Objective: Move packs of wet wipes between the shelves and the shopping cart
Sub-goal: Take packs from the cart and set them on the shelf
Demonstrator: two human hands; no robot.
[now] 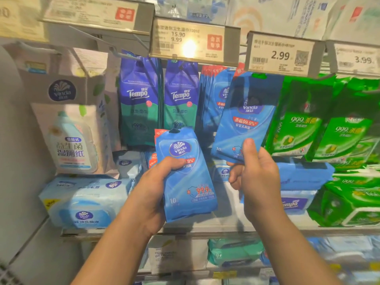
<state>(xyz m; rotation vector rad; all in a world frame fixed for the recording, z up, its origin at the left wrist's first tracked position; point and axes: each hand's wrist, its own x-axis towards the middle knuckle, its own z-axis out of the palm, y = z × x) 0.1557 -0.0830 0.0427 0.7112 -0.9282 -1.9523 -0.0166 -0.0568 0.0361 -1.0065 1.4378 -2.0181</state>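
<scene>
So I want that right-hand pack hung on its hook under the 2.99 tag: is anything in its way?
Nothing visible. The right hand pinches the blue Vinda pack by its bottom edge; its top already sits under the 2.99 tag, which hides the hook.

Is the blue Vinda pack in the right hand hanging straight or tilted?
Tilted. The right hand pinches the blue Vinda pack by its bottom edge, and its top leans right, under the 2.99 price tag.
</scene>
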